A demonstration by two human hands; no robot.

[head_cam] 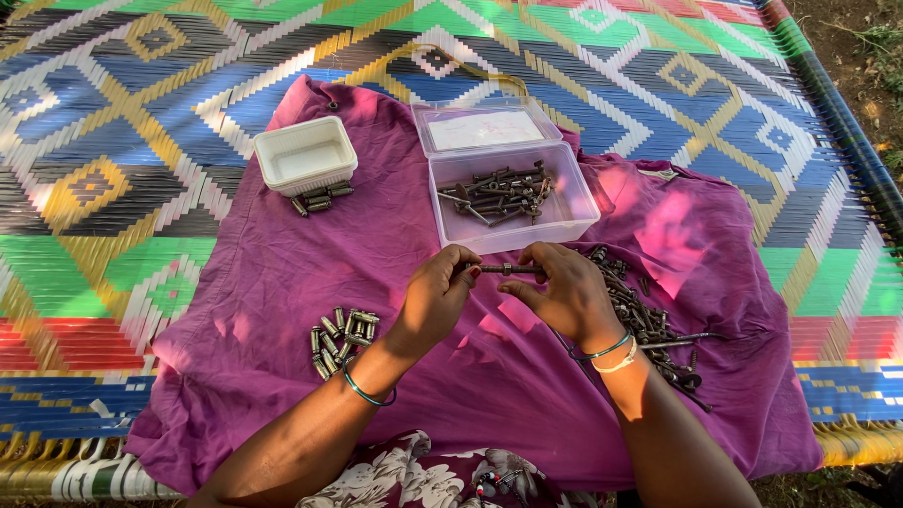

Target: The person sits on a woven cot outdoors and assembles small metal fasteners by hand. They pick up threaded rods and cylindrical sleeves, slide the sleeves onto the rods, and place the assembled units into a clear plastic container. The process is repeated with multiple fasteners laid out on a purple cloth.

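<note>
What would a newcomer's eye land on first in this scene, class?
Most striking is the brightly patterned woven cot under a purple cloth. At centre, the left hand and right hand hold a rusty bolt between them, before a clear plastic box of bolts.

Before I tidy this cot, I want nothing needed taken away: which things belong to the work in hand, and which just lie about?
In use:
- bolt, held between left hand and right hand
- clear box of bolts
- loose bolt pile
- small nut pile
- purple cloth underneath

Lying about:
- white tray, few pieces beside it
- woven cot
</note>
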